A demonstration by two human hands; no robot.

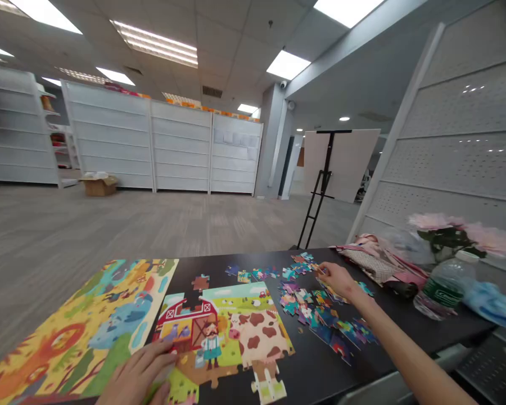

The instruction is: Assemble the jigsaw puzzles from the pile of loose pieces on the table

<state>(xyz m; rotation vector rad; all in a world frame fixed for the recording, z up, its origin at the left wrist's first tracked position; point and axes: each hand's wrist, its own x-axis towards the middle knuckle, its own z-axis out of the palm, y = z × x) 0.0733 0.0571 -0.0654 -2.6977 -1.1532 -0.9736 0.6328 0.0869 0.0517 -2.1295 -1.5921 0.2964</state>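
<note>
A partly assembled farm jigsaw puzzle (223, 332) lies on the dark table, showing a red barn, a farmer and a spotted cow. Gaps show at its top left and along its lower edge. My left hand (141, 371) rests at its lower left corner, fingers stretched out over the pieces. To the right, my right hand (339, 279) pinches a small puzzle piece (319, 269) above the far side of a spread of loose puzzle pieces (310, 306). One loose reddish-brown piece (200, 283) lies just beyond the barn.
A yellow animal picture sheet (96, 326) covers the table's left side. At the right are a patterned pink bag (377, 261), a plastic bottle (444, 287), pink flowers (468, 233) and a blue cloth (493, 304). Beyond stand an easel (322, 185) and white shelving (181, 149).
</note>
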